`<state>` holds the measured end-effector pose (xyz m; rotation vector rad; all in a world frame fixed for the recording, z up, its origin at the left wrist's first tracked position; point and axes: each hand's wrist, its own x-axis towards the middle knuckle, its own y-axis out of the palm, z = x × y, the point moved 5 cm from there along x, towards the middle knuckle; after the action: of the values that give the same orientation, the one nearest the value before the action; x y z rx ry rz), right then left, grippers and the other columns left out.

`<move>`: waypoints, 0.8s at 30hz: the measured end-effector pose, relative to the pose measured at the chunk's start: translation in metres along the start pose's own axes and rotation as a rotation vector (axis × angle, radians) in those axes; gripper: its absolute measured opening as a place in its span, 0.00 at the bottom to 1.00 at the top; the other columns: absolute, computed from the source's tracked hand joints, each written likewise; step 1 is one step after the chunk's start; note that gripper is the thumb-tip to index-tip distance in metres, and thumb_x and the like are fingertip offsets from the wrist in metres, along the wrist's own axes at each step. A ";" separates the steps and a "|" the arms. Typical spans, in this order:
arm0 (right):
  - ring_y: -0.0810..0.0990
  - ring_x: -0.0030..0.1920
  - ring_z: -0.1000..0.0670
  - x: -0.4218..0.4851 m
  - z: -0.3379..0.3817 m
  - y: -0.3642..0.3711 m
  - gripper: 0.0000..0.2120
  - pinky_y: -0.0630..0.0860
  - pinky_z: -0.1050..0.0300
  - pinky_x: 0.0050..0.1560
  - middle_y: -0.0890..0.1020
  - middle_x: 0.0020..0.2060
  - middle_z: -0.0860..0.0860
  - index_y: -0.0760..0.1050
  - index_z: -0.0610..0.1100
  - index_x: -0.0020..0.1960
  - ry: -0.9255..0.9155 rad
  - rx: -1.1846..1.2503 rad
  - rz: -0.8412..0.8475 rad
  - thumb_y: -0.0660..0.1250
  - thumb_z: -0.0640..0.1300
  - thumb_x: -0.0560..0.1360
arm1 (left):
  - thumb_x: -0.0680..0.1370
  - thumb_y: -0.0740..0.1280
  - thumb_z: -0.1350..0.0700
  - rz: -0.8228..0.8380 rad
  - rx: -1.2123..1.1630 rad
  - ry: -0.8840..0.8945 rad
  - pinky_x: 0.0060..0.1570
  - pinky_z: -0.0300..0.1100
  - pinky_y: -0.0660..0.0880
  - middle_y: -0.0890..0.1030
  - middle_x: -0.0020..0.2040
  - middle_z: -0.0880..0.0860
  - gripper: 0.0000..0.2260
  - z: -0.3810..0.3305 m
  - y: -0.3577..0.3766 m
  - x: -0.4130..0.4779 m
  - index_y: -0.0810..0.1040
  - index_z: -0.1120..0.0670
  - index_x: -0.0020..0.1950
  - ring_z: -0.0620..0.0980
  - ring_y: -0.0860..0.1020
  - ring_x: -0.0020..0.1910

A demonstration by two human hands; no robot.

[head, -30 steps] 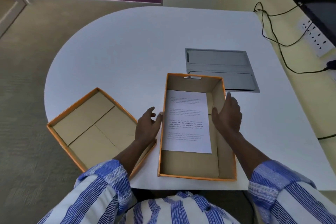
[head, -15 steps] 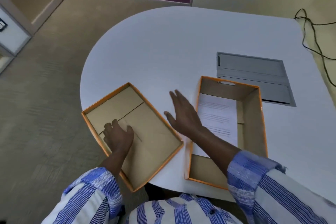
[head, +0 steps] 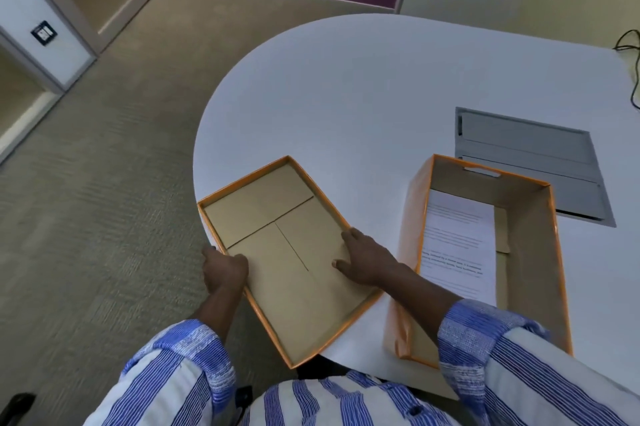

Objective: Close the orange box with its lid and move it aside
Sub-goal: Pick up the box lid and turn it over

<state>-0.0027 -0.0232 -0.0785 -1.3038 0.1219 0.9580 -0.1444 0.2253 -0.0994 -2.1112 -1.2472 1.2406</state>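
Observation:
The orange box (head: 540,252) stands uncovered at the right on the white table (head: 346,107), with a printed sheet of paper (head: 457,245) lying inside it. Its lid (head: 277,252) lies upside down to the left, brown inside facing up, overhanging the table's curved edge. My left hand (head: 225,270) grips the lid's left rim. My right hand (head: 363,259) holds the lid's right rim, fingers on the inner face.
A grey metal cable hatch (head: 526,155) is set into the table behind the box. A black cable (head: 633,55) trails at the far right. Carpeted floor lies to the left of the table's rounded edge.
Both hands left the box and moved to the lid. The left hand went from the lid's inside to its left rim; the right hand came onto its right rim. The view swung left.

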 end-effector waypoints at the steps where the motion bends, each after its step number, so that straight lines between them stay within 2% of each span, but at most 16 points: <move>1: 0.64 0.75 0.40 0.001 0.004 -0.003 0.36 0.69 0.43 0.69 0.59 0.78 0.41 0.57 0.42 0.78 0.002 0.000 -0.009 0.62 0.60 0.78 | 0.75 0.68 0.61 0.004 -0.057 -0.018 0.56 0.53 0.74 0.77 0.65 0.66 0.24 -0.003 -0.001 0.000 0.69 0.62 0.70 0.68 0.76 0.62; 4: 0.70 0.71 0.40 0.002 0.032 -0.017 0.32 0.71 0.44 0.66 0.69 0.73 0.41 0.65 0.41 0.75 -0.055 0.079 -0.060 0.62 0.60 0.78 | 0.76 0.67 0.51 -0.022 -0.234 -0.012 0.50 0.48 0.72 0.80 0.58 0.61 0.18 -0.026 -0.005 -0.002 0.77 0.60 0.61 0.63 0.78 0.56; 6: 0.75 0.66 0.43 0.002 0.058 -0.028 0.29 0.74 0.46 0.63 0.76 0.66 0.43 0.69 0.42 0.72 -0.114 0.172 -0.086 0.63 0.60 0.78 | 0.76 0.64 0.42 -0.029 -0.331 0.028 0.46 0.47 0.71 0.82 0.51 0.59 0.21 -0.052 -0.006 -0.005 0.80 0.61 0.52 0.61 0.79 0.50; 8: 0.79 0.58 0.47 -0.001 0.084 -0.043 0.25 0.77 0.49 0.56 0.82 0.57 0.46 0.74 0.44 0.66 -0.148 0.270 -0.105 0.64 0.60 0.78 | 0.75 0.63 0.37 -0.017 -0.466 0.007 0.44 0.48 0.73 0.82 0.45 0.57 0.25 -0.079 -0.007 -0.010 0.80 0.60 0.44 0.58 0.80 0.44; 10: 0.80 0.50 0.49 -0.005 0.106 -0.059 0.21 0.76 0.53 0.47 0.83 0.50 0.48 0.77 0.46 0.60 -0.177 0.344 -0.137 0.64 0.61 0.77 | 0.73 0.62 0.31 0.060 -0.665 -0.061 0.45 0.49 0.78 0.84 0.41 0.55 0.28 -0.103 -0.003 -0.017 0.81 0.56 0.41 0.55 0.81 0.41; 12: 0.79 0.42 0.52 -0.010 0.118 -0.076 0.18 0.72 0.57 0.37 0.82 0.44 0.50 0.76 0.47 0.56 -0.210 0.366 -0.201 0.65 0.60 0.77 | 0.72 0.61 0.28 0.175 -0.775 -0.084 0.43 0.48 0.77 0.84 0.40 0.56 0.31 -0.125 0.001 -0.024 0.82 0.56 0.45 0.55 0.81 0.38; 14: 0.77 0.38 0.52 -0.013 0.119 -0.093 0.14 0.69 0.58 0.33 0.79 0.41 0.52 0.73 0.47 0.54 -0.200 0.363 -0.272 0.66 0.57 0.78 | 0.75 0.59 0.29 0.293 -0.840 -0.073 0.40 0.47 0.76 0.84 0.39 0.59 0.32 -0.143 0.005 -0.031 0.82 0.58 0.50 0.56 0.81 0.37; 17: 0.76 0.36 0.53 -0.017 0.105 -0.115 0.09 0.69 0.58 0.34 0.77 0.38 0.53 0.71 0.48 0.50 -0.154 0.419 -0.330 0.66 0.52 0.79 | 0.79 0.58 0.33 0.433 -0.877 -0.039 0.41 0.49 0.78 0.84 0.43 0.61 0.29 -0.157 0.015 -0.039 0.80 0.59 0.53 0.57 0.83 0.39; 20: 0.79 0.39 0.50 -0.024 0.089 -0.139 0.11 0.77 0.51 0.39 0.81 0.39 0.49 0.74 0.44 0.49 -0.134 0.571 -0.372 0.67 0.52 0.78 | 0.80 0.60 0.36 0.488 -0.758 0.002 0.37 0.47 0.76 0.84 0.45 0.60 0.26 -0.151 0.034 -0.041 0.80 0.58 0.53 0.55 0.82 0.38; 22: 0.81 0.40 0.46 -0.033 0.079 -0.153 0.14 0.77 0.51 0.41 0.83 0.43 0.45 0.76 0.42 0.51 -0.142 0.741 -0.360 0.67 0.53 0.78 | 0.78 0.62 0.34 0.491 -0.613 -0.011 0.41 0.48 0.76 0.82 0.50 0.61 0.27 -0.133 0.048 -0.041 0.79 0.58 0.54 0.56 0.81 0.43; 24: 0.81 0.40 0.46 -0.042 0.067 -0.164 0.15 0.76 0.52 0.42 0.83 0.42 0.43 0.77 0.39 0.53 -0.161 0.959 -0.315 0.68 0.52 0.78 | 0.74 0.62 0.30 0.496 -0.481 -0.066 0.52 0.53 0.78 0.80 0.59 0.62 0.34 -0.109 0.061 -0.041 0.77 0.59 0.62 0.61 0.80 0.55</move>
<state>0.0499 0.0191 0.0911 -0.3423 0.2103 0.5918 -0.0313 0.1694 -0.0634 -2.8813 -1.1758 1.3023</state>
